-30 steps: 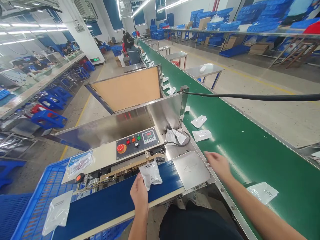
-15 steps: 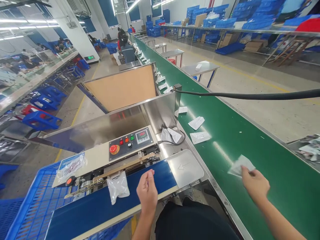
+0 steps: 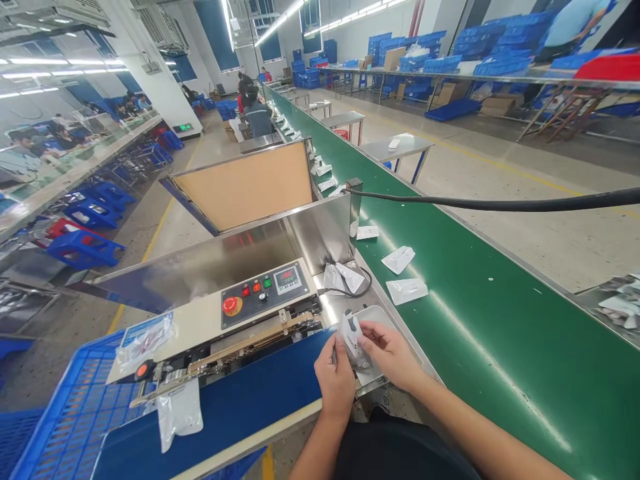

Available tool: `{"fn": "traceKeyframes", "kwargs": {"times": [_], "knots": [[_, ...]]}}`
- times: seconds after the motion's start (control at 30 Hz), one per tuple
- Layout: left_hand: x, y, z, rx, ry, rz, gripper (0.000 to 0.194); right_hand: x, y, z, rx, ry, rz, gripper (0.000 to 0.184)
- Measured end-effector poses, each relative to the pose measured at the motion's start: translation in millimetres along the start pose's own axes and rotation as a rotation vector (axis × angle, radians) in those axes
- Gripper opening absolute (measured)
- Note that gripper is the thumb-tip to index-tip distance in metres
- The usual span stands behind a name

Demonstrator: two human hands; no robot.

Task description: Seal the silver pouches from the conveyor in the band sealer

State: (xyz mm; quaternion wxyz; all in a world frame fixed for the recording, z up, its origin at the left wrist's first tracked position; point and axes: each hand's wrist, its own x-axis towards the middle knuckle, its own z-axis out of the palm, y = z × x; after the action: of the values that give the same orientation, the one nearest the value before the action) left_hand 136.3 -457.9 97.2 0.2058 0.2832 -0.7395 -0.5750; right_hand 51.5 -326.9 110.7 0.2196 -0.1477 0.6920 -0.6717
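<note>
Between both hands is a small clear plastic bag (image 3: 351,339) with white and dark contents, above the sealing machine's steel infeed plate (image 3: 381,317). My left hand (image 3: 336,377) pinches its left edge, thumb uppermost. My right hand (image 3: 393,353) grips the bag's right side with bent fingers. Left of my hands, the blue conveyor belt (image 3: 260,393) of the band sealer (image 3: 265,293) carries another filled white bag (image 3: 181,412), its top edge in the sealing track.
Several white packets (image 3: 407,291) lie along the green conveyor (image 3: 480,320) to my right. A blue crate (image 3: 65,407) stands at the sealer's left end. Two packets (image 3: 345,277) rest beside a black cable. A thick black hose (image 3: 490,199) crosses above the conveyor.
My right hand has brought a bag from the green conveyor over to the infeed plate, and my left hand has moved right to grip it. The bag in the sealer has travelled left.
</note>
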Motion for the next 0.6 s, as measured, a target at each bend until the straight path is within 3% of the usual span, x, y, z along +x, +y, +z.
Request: {"fn": "traceKeyframes", "kwargs": {"times": [0.1, 0.17, 0.33, 0.47, 0.6], "knots": [[-2, -6, -6.2, -0.030, 0.042, -0.023, 0.053, 3, 9, 4, -0.066, -0.052, 0.036, 0.046], [2, -12, -6.2, -0.026, 0.052, -0.056, 0.053, 8, 18, 3, -0.075, 0.016, 0.095, 0.049], [23, -33, 6.1, -0.277, 0.113, -0.394, 0.052, 31, 37, 3, 0.067, 0.182, 0.372, 0.044], [33, -45, 6.3, -0.471, 0.239, -0.512, 0.051, 52, 41, 17, 0.162, 0.147, 0.450, 0.038], [34, -49, -13.9, -0.506, 0.323, -0.524, 0.051, 69, 43, 41, 0.119, 0.078, 0.532, 0.033]]}}
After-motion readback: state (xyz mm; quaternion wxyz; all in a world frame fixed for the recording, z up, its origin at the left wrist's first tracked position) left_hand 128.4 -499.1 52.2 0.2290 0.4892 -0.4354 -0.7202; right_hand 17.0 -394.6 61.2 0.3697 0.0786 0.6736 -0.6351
